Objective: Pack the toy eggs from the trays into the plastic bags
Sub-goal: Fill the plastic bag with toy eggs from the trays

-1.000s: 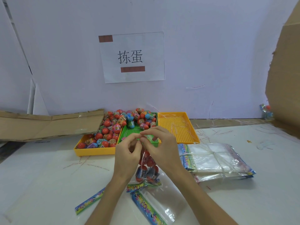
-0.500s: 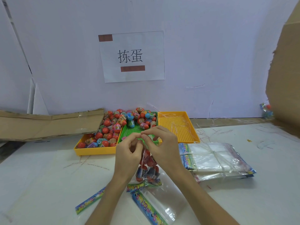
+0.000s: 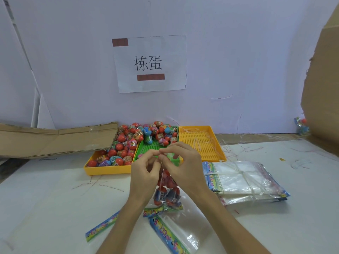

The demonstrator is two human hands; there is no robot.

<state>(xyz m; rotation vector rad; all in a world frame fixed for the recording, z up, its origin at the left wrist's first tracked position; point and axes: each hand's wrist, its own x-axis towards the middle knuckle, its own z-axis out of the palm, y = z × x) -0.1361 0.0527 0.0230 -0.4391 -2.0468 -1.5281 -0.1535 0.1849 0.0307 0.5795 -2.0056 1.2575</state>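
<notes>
wall sign point(image 3: 149, 63) reads 拣蛋, both hands point(image 3: 146, 173) pinching egg bag point(image 3: 167, 189)

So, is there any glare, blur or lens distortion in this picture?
Head view: glare shines on the empty bag near the bottom; wide-angle bending curves the cardboard edge at right; the hands and toy eggs look reasonably sharp; lighting even, shadows soft.
</notes>
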